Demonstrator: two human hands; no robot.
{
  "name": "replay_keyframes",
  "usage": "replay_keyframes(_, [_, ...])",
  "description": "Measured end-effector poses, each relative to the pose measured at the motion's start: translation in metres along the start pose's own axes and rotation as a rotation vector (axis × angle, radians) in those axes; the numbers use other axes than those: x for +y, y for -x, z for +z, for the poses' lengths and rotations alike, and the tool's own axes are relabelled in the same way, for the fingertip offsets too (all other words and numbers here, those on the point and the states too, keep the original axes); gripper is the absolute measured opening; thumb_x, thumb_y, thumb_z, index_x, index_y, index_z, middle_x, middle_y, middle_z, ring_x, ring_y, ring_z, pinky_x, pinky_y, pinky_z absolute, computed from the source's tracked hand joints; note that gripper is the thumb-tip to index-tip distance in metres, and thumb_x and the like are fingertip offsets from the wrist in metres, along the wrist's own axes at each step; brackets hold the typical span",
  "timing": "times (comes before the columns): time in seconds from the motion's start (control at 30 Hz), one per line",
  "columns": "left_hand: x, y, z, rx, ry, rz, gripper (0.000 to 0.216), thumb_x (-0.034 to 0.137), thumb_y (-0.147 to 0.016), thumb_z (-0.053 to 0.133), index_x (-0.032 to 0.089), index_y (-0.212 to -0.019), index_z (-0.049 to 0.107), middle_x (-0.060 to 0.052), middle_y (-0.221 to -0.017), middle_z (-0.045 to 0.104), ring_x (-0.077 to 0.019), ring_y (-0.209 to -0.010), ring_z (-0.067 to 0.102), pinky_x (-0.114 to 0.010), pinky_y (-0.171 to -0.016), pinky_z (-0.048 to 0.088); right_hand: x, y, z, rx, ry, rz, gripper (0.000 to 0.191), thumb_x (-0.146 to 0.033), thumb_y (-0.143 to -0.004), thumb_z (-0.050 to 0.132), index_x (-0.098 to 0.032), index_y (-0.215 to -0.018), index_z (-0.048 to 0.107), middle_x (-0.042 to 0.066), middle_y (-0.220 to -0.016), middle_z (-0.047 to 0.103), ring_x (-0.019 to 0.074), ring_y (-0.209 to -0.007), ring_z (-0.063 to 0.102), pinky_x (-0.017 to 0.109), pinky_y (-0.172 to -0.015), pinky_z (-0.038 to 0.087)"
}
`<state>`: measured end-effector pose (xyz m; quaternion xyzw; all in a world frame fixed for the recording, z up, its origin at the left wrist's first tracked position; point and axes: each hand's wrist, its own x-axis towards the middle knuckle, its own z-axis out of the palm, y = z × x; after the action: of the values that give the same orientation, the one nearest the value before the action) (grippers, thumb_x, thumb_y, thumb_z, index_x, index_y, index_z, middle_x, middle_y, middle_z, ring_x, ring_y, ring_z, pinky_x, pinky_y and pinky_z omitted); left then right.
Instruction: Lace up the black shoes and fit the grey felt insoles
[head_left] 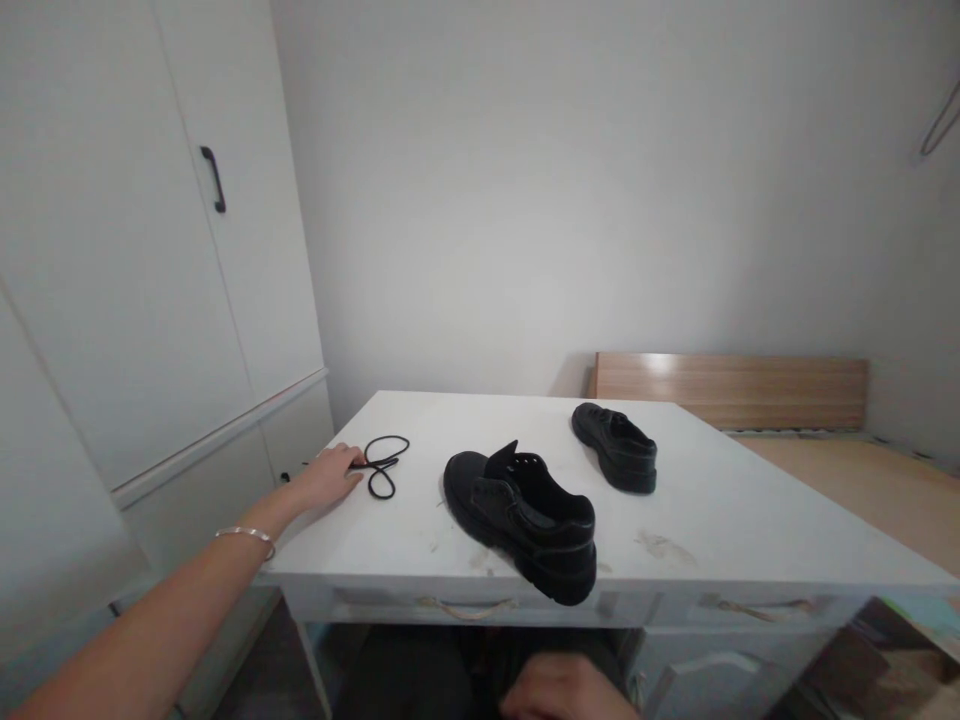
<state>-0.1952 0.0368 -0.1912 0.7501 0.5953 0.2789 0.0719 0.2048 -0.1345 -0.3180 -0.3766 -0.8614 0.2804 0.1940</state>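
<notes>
Counter (pixel 480 420) seen across lower centre. Near shoe (pixel 551 545) set below frame centre; far shoe (pixel 634 462) set above right. Right hand (pixel 564 690) curled, blurred at bottom centre; grip can't be told. Left hand (pixel 330 478) placed lower left, fingers touching black lace (pixel 381 464); firm pinch can't be confirmed. Lace judged light, limp, best pinched where strands cross; loops laid just right of fingertips.

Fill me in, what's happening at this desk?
The person's left hand is on a looped black shoelace at the left of the white desk. The right hand is low in front of the desk, off the shoes. The nearer black shoe has bare eyelets showing; the farther black shoe stands behind it, to the right.
</notes>
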Motion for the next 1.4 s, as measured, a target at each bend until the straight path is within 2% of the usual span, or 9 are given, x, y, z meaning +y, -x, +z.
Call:
replay_keyframes(0.13, [-0.005, 0.000, 0.008, -0.023, -0.119, 0.024, 0.009, 0.023, -0.081, 0.050, 0.020, -0.076, 0.057, -0.011, -0.089, 0.061, -0.0291, -0.091, 0.058, -0.043, -0.088, 0.044, -0.036, 0.006, -0.104, 0.863, 0.221, -0.130, 0.038, -0.021, -0.093, 0.055, -0.028, -0.129, 0.054, 0.010, -0.126, 0.060, 0.0234, -0.122, 0.055, 0.042, -0.105, 0.045])
replay_keyframes(0.27, [0.008, -0.003, 0.005, 0.030, -0.137, 0.007, 0.012, 0.024, -0.085, 0.043, 0.020, -0.080, 0.053, -0.011, -0.079, 0.063, -0.0309, -0.083, 0.060, -0.045, -0.083, 0.044, -0.051, -0.017, -0.135, 0.665, 0.298, -0.140, 0.033, -0.027, -0.094, 0.056, -0.028, -0.127, 0.054, 0.010, -0.135, 0.051, 0.0245, -0.129, 0.048, 0.044, -0.107, 0.045])
replay_keyframes(0.53, [0.081, -0.009, -0.050, 0.161, 0.111, 0.115, 0.033, 0.047, -0.089, 0.042, 0.022, -0.094, 0.062, -0.006, -0.089, 0.071, -0.0236, -0.083, 0.065, -0.032, -0.075, 0.048, -0.098, -0.048, -0.090, 0.641, 0.271, -0.107, 0.020, -0.032, -0.091, 0.063, -0.028, -0.110, 0.064, 0.010, -0.114, 0.058, 0.0279, -0.109, 0.055, 0.047, -0.090, 0.053])
replay_keyframes(0.7, [0.176, 0.025, -0.086, 0.087, 0.228, 0.426, 0.034, 0.049, -0.090, 0.050, 0.027, -0.092, 0.075, -0.004, -0.094, 0.075, -0.0245, -0.089, 0.067, -0.032, -0.079, 0.049, -0.140, -0.060, -0.143, 0.796, 0.114, -0.196, 0.024, -0.035, -0.096, 0.055, -0.031, -0.117, 0.063, 0.011, -0.126, 0.056, 0.0265, -0.119, 0.054, 0.048, -0.100, 0.049])
replay_keyframes(0.8, [0.224, 0.047, -0.097, 0.102, 0.297, 0.525, 0.019, 0.039, -0.089, 0.057, 0.028, -0.098, 0.071, -0.001, -0.086, 0.075, -0.0203, -0.073, 0.066, -0.029, -0.066, 0.048, -0.170, -0.075, -0.173, 0.622, 0.000, -0.285, 0.046, -0.036, -0.088, 0.068, -0.029, -0.131, 0.055, 0.008, -0.126, 0.063, 0.0234, -0.117, 0.059, 0.045, -0.102, 0.050])
replay_keyframes(0.9, [0.248, 0.058, -0.103, 0.116, 0.449, 0.495, 0.009, 0.032, -0.085, 0.065, 0.026, -0.092, 0.063, 0.002, -0.072, 0.070, -0.0174, -0.064, 0.065, -0.025, -0.055, 0.045, -0.191, -0.089, -0.188, 0.525, -0.149, -0.336, 0.037, -0.030, -0.088, 0.068, -0.024, -0.124, 0.061, 0.002, -0.095, 0.074, 0.0157, -0.084, 0.069, 0.032, -0.080, 0.058])
replay_keyframes(1.0, [0.251, 0.058, -0.110, 0.118, 0.643, 0.459, 0.012, 0.032, -0.082, 0.071, 0.024, -0.087, 0.064, 0.001, -0.071, 0.069, -0.0168, -0.064, 0.065, -0.023, -0.054, 0.048, -0.200, -0.097, -0.197, 0.554, -0.268, -0.358, 0.014, -0.026, -0.090, 0.064, -0.022, -0.101, 0.072, 0.000, -0.081, 0.074, 0.0123, -0.070, 0.069, 0.027, -0.069, 0.057])
replay_keyframes(1.2, [0.232, 0.029, -0.131, 0.262, 0.911, 0.340, 0.014, 0.014, -0.077, 0.077, 0.013, -0.091, 0.074, -0.002, -0.069, 0.069, -0.0111, -0.056, 0.060, -0.018, -0.052, 0.049, -0.185, -0.100, -0.256, 0.721, -0.735, -0.355, 0.013, -0.029, -0.089, 0.066, -0.017, -0.084, 0.067, -0.001, -0.076, 0.069, 0.0083, -0.071, 0.067, 0.023, -0.069, 0.056])
replay_keyframes(1.4, [0.179, -0.018, -0.160, 0.438, 1.477, 0.105, 0.019, 0.002, -0.095, 0.054, 0.010, -0.085, 0.068, -0.001, -0.070, 0.064, -0.0053, -0.064, 0.060, -0.011, -0.057, 0.050, -0.122, -0.087, -0.345, 1.060, -0.967, -0.144, 0.013, -0.007, -0.088, 0.054, -0.018, -0.084, 0.060, -0.010, -0.057, 0.044, 0.0016, -0.039, 0.027, 0.014, -0.035, 0.021])
